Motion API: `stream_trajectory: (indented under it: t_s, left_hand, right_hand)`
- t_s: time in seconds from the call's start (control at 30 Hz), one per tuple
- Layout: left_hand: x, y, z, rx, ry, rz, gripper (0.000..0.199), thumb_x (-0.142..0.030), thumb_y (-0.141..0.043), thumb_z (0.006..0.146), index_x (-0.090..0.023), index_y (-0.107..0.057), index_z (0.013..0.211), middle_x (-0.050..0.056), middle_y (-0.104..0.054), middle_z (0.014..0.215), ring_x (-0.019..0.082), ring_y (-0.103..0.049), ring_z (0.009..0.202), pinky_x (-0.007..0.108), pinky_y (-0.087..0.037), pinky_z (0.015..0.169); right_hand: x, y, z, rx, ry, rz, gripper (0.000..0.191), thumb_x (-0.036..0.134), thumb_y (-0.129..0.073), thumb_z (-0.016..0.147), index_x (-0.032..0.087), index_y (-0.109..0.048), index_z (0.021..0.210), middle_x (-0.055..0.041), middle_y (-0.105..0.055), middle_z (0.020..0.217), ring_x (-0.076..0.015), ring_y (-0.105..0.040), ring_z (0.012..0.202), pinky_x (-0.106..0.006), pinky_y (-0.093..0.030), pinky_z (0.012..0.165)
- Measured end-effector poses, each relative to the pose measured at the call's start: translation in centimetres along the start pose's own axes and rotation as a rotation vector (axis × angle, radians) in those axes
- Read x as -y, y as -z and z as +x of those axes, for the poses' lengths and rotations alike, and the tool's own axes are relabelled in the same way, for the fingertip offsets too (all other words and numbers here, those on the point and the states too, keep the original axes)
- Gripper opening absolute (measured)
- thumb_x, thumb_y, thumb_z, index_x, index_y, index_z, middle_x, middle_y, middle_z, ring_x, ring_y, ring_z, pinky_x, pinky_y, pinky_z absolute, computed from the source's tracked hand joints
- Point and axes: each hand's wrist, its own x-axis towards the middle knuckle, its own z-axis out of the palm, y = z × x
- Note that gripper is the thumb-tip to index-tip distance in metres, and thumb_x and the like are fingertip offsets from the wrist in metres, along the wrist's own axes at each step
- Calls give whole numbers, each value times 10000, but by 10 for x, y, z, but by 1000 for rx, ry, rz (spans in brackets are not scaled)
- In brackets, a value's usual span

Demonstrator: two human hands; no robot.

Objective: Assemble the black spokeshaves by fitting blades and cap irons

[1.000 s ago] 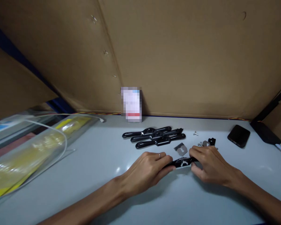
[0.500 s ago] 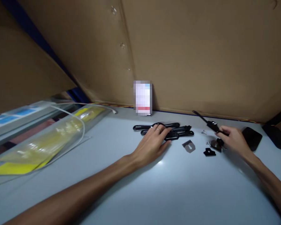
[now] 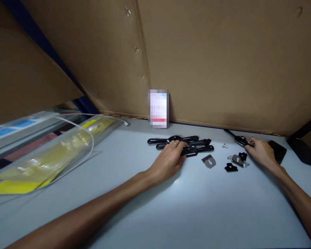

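Note:
My left hand [image 3: 168, 157] is closed over the left handle of the front black spokeshave body [image 3: 204, 148], its fingertips partly hidden. Against it lie other black spokeshave bodies, one at the back [image 3: 189, 139] with its handles running left and right. At the right, my right hand [image 3: 260, 152] pinches the near handle of another spokeshave body [image 3: 240, 139], whose far handle points toward the back wall. Between my hands sit a grey slotted blade [image 3: 209, 161], a black cap plate [image 3: 230, 167], a second blade [image 3: 237, 160] beside another black cap, and several wing screws [image 3: 224, 146].
A lit phone [image 3: 158, 109] leans on the cardboard wall [image 3: 209, 62]. Beyond my right hand lie a dark flat object [image 3: 279, 152] and a black object [image 3: 304, 152]. At left are a clear plastic bag with yellow contents [image 3: 57, 155] and a white cable [image 3: 93, 138].
My right hand has moved slightly right and down with its spokeshave body, uncovering the small parts beside it. My left hand's fingers have drawn in closer around the front spokeshave body.

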Motion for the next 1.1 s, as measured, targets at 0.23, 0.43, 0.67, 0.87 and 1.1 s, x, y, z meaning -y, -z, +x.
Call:
stream_trajectory:
  t_s: [0.23, 0.43, 0.67, 0.87, 1.1]
  left_hand:
    - [-7, 4, 0, 95, 44, 53, 238, -183, -458, 937, -147, -512, 1166, 129, -607, 1126, 275, -633, 998, 414, -541, 800]
    - [-17, 4, -4, 127, 0, 138, 186, -128, -407, 912, -164, -504, 1066, 102, -647, 952, 238, -635, 765, 316, -442, 600]
    - [-25, 16, -6, 194, -146, -39, 205, -240, -430, 968, -176, -499, 1150, 22, -659, 774, 183, -598, 641, 287, -401, 571]
    - [-53, 19, -16, 383, -443, -44, 251, -160, -515, 916, -214, -556, 1157, 35, -703, 935, 190, -652, 762, 310, -416, 590]
    - [-57, 14, -22, 357, -498, 42, 239, -126, -539, 854, -203, -562, 1080, 39, -664, 861, 188, -615, 682, 326, -344, 502]
  right_hand:
    - [6, 2, -5, 1, 28, -43, 317, 358, -498, 893, 207, -688, 1096, -128, -750, 921, -301, -686, 831, -334, -351, 621]
    - [11, 8, -11, -60, 109, -17, 253, 264, -517, 860, 167, -719, 977, -172, -728, 1003, -349, -668, 928, -389, -430, 722]
    - [37, 13, -32, -220, 344, 168, 288, 271, -473, 944, 163, -689, 1102, -135, -691, 1138, -302, -600, 1094, -431, -470, 944]
    - [76, 17, -73, -34, 842, 430, 350, 287, -534, 1007, 238, -615, 1344, -92, -671, 1308, -269, -555, 1209, -482, -469, 1026]
    - [94, 23, -91, 89, 921, 395, 189, 229, -572, 986, 221, -715, 1109, -107, -705, 1133, -269, -608, 1057, -476, -508, 914]
